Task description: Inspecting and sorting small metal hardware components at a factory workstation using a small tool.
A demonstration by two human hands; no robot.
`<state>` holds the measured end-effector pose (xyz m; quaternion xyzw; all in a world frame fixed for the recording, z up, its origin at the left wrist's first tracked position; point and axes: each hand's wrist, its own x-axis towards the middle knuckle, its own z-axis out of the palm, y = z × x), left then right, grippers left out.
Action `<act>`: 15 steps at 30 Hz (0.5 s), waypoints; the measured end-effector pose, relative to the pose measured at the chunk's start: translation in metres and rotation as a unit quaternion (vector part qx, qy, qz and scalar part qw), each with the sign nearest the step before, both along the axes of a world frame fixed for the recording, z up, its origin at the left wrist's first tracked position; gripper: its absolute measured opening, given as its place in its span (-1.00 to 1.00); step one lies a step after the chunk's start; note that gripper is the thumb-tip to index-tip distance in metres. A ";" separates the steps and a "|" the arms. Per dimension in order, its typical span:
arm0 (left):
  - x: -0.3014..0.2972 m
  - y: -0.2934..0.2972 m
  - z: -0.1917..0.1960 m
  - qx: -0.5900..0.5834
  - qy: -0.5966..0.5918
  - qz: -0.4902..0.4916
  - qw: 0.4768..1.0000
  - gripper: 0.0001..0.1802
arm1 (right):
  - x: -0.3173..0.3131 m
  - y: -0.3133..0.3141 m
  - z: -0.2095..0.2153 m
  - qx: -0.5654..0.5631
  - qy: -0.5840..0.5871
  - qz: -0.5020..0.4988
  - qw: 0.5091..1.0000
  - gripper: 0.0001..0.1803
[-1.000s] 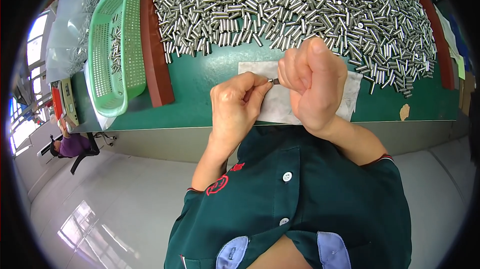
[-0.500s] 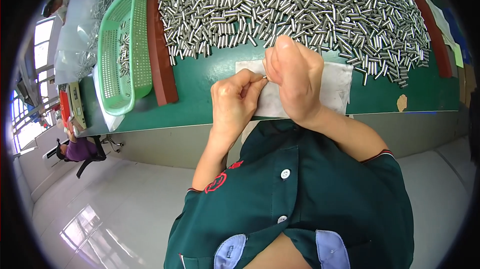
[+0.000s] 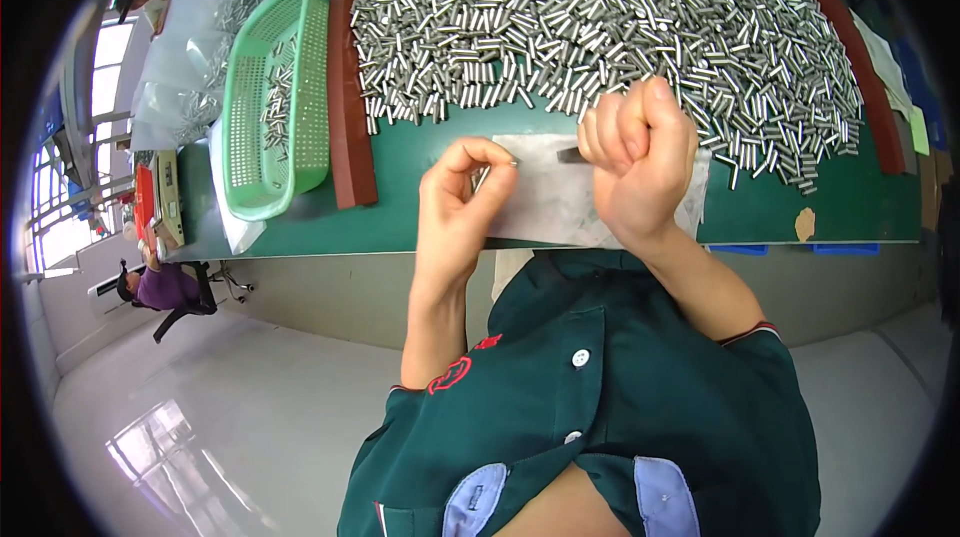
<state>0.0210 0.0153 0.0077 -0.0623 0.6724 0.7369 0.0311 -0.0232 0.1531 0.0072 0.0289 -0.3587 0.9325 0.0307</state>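
Observation:
My left hand (image 3: 462, 199) pinches a small metal pin (image 3: 513, 163) between thumb and forefinger; only its tip and a bit of its side show. To the right, my right hand (image 3: 642, 165) is closed in a fist around a dark flat tool (image 3: 570, 155). A short end of that tool sticks out toward my left hand, and the rest is hidden in the fingers. Both hands are apart, above a whitish cloth (image 3: 545, 207) on the green table (image 3: 430, 152). Beyond them lies a broad heap of shiny metal pins (image 3: 600, 27).
Red-brown bars (image 3: 352, 157) flank the heap on both sides. At the left stands a green perforated basket (image 3: 308, 162) with some pins inside, beside clear plastic bags (image 3: 160, 122) and a scale (image 3: 167, 202). A person in purple (image 3: 165, 287) sits farther left.
My hands have moved apart: the right hand has drawn away to the right and turned, baring the tool's end. The whole view has shifted slightly.

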 end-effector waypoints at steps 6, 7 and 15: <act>-0.010 -0.017 -0.007 0.348 -0.085 -0.051 0.932 -0.91 | 0.004 0.000 0.001 -0.041 -0.022 0.032 0.998 -0.56; -0.012 -0.018 -0.008 0.348 -0.083 -0.051 0.932 -0.91 | 0.004 0.001 0.001 -0.041 -0.020 0.033 0.998 -0.56; -0.027 -0.017 0.005 0.357 -0.079 0.000 0.931 -0.76 | 0.002 0.001 -0.002 -0.034 -0.035 0.046 0.998 -0.57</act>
